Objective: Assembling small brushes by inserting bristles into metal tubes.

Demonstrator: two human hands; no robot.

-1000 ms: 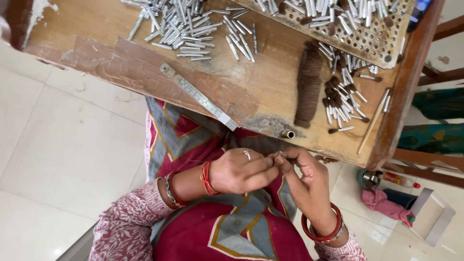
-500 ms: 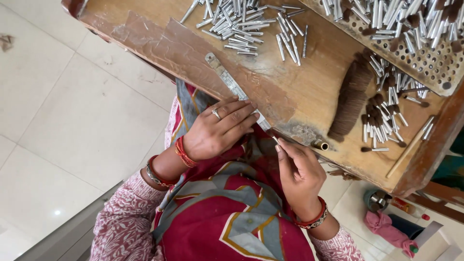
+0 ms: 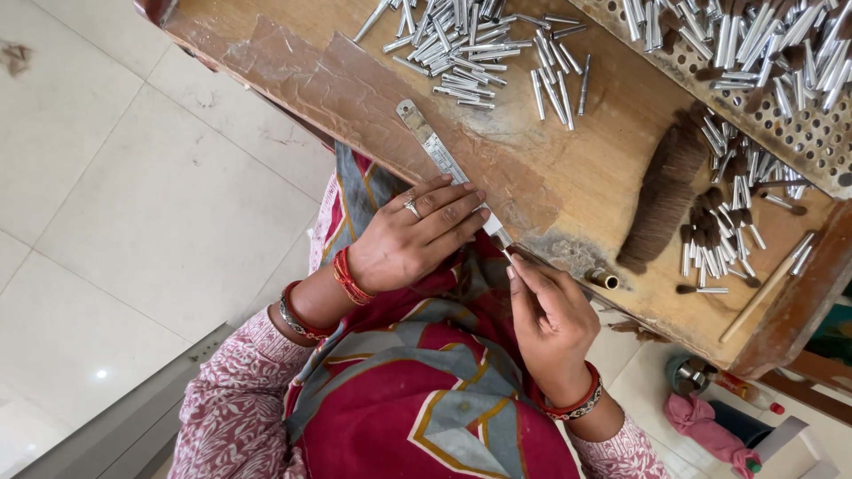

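Left hand (image 3: 415,235) lay flat, palm down, fingers together, pressing metal ruler (image 3: 435,146) onto wooden workbench (image 3: 568,168) edge. Right hand (image 3: 550,315) curled, thumb and fingertips pinching small thin piece at ruler's near end; piece too small to identify. Wrists bent inward, bangles on both.

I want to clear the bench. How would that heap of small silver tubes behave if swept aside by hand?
The silver tubes are round and lie loose on the wooden bench, so they would likely roll and scatter. They look thin and hollow, so probably light. Their smooth metal may slip between fingers.
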